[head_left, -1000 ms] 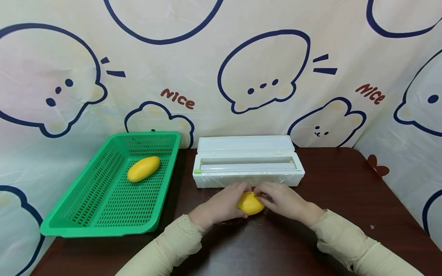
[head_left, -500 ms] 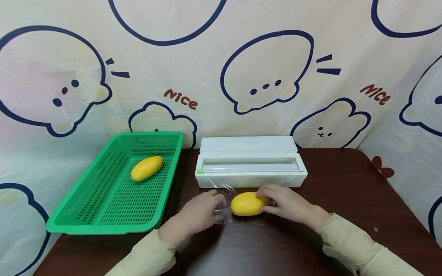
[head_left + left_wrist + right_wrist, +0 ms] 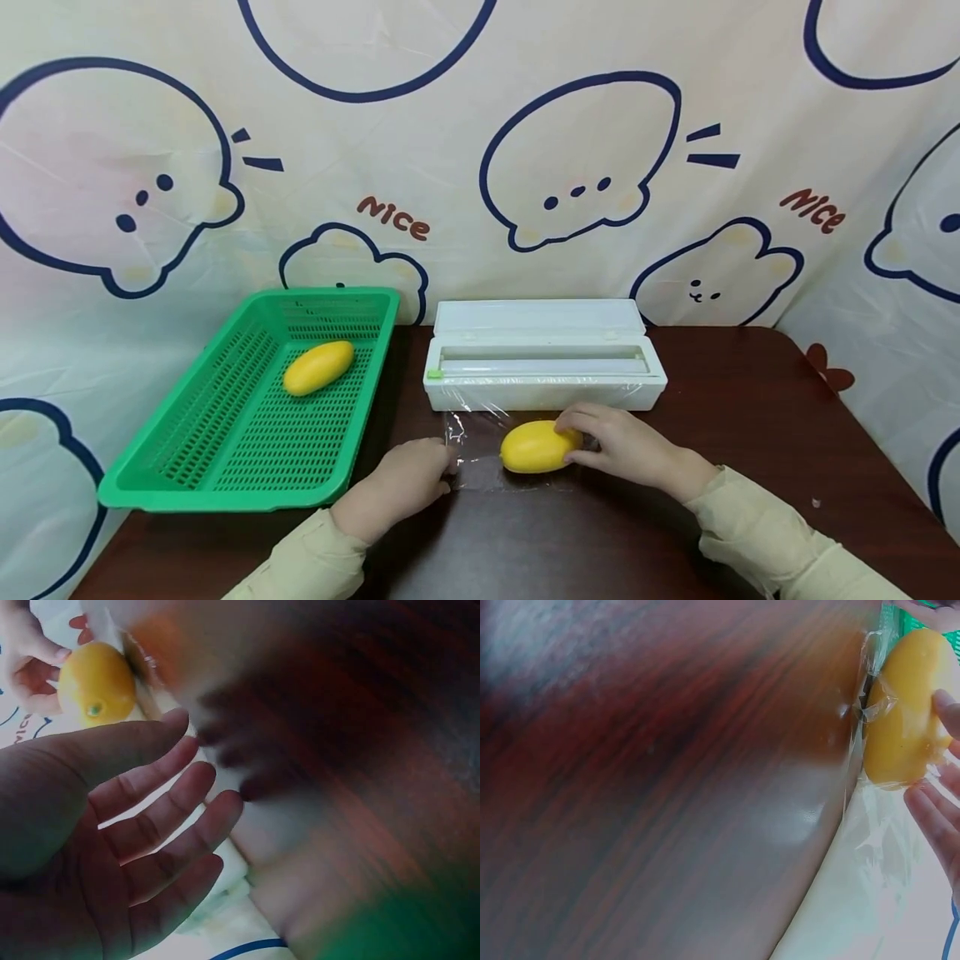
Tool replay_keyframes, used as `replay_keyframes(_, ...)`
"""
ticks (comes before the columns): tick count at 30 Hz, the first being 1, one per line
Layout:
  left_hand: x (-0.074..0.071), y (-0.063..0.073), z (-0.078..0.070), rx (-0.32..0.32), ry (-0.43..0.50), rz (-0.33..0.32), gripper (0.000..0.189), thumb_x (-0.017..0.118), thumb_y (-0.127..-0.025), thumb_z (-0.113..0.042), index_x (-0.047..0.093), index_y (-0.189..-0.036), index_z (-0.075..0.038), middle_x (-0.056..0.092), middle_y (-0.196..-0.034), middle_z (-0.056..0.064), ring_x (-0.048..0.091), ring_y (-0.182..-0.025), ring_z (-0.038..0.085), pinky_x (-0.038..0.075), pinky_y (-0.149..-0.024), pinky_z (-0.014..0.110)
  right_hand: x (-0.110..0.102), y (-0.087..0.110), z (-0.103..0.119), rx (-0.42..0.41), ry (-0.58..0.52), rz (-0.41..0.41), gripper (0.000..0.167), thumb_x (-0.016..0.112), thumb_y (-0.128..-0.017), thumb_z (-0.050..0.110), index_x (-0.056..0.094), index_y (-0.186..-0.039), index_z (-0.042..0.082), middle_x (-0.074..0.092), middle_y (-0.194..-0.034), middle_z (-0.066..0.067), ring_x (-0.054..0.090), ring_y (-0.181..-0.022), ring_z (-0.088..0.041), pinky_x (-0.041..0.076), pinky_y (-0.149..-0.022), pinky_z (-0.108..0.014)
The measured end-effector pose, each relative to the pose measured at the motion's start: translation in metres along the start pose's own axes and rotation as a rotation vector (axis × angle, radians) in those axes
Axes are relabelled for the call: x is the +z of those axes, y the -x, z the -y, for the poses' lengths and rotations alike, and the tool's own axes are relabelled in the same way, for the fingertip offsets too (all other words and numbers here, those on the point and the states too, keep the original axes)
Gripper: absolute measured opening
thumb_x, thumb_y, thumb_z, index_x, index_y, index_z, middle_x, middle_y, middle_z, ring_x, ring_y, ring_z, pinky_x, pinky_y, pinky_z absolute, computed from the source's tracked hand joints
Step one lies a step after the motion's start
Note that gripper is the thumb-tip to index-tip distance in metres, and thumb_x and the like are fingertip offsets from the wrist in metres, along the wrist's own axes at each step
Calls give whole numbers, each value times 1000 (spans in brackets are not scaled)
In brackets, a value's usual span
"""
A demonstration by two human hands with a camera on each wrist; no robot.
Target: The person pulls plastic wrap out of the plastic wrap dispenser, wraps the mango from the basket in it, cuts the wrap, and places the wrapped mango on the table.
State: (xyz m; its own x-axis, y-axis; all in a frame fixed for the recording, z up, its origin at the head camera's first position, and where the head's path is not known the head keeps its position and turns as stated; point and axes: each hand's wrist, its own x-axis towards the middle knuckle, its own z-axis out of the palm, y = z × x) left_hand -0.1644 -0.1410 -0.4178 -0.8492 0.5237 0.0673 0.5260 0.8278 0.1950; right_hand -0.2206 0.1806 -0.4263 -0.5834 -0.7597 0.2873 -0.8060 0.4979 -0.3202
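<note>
A smooth yellow oval fruit (image 3: 537,446), like a mango, lies on clear cling film (image 3: 474,442) spread over the table. My right hand (image 3: 618,443) holds the fruit's right end between thumb and fingers; in the right wrist view, film clings in folds along the fruit (image 3: 909,712). My left hand (image 3: 401,483) is at the film's left edge, away from the fruit. Its fingers and thumb are spread loosely with nothing between them in the left wrist view (image 3: 150,802). The film runs back to a white cling film dispenser (image 3: 546,395), whose lid stands raised.
A green perforated basket (image 3: 247,500) stands on the left with a second yellow fruit (image 3: 318,367) in it. The dark wooden table (image 3: 750,400) extends to the right. A cartoon-printed curtain (image 3: 450,167) hangs behind.
My left hand has let go of the fruit and moved left to the film's edge. The right hand stays on the fruit, which now lies flat on its side, fully visible.
</note>
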Motion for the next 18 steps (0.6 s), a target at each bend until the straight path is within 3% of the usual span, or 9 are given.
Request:
replay_keyframes(9,2,-1,1,2,26,26,25,88,-73,-5,65,-73,-14,60,-75,-3,61,-68,19,49,-57,34,2,-1,1,3,11,-5,34,84,-87,22,70,-115,10,65,-118,-1,63,-102,-14,55,-84,-30)
replay_keyframes(18,2,-1,-1,-13,38,-41,26,71,-81,7,60,-71,-14,50,-72,-4,49,-59,15,41,-51,29,3,-1,1,10,22,-11,34,84,-87,22,70,-115,10,65,-118,-1,63,-104,-15,55,-87,-32)
